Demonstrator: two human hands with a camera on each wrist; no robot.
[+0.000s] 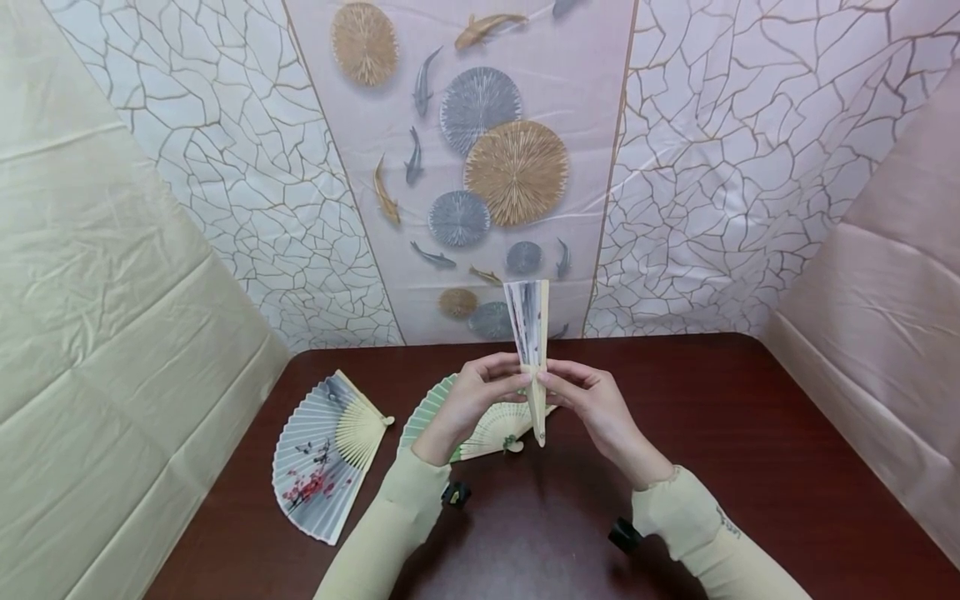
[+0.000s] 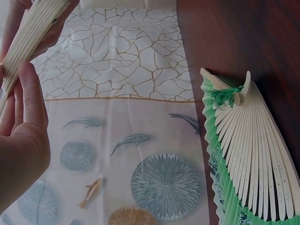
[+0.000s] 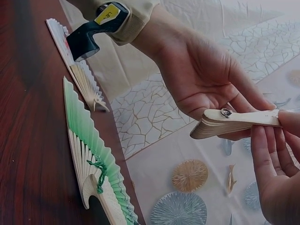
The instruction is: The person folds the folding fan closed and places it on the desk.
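Note:
Upright above the table, a narrowly spread folding fan with pale bamboo ribs and a grey-white patterned leaf is held between both hands. My left hand pinches its left side with thumb and fingers near where leaf meets ribs. The right hand pinches the opposite side at the same height. In the right wrist view, the rivet end of the held fan points away from the fingers, its ribs stacked. Behind the left hand lies a spread green fan with a green cord, partly hidden by that hand.
On the table's left side lies a spread grey fan with red blossoms. The dark red-brown table backs onto a patterned cloth, with pale padded walls at the sides. A small black camera is strapped to each wrist.

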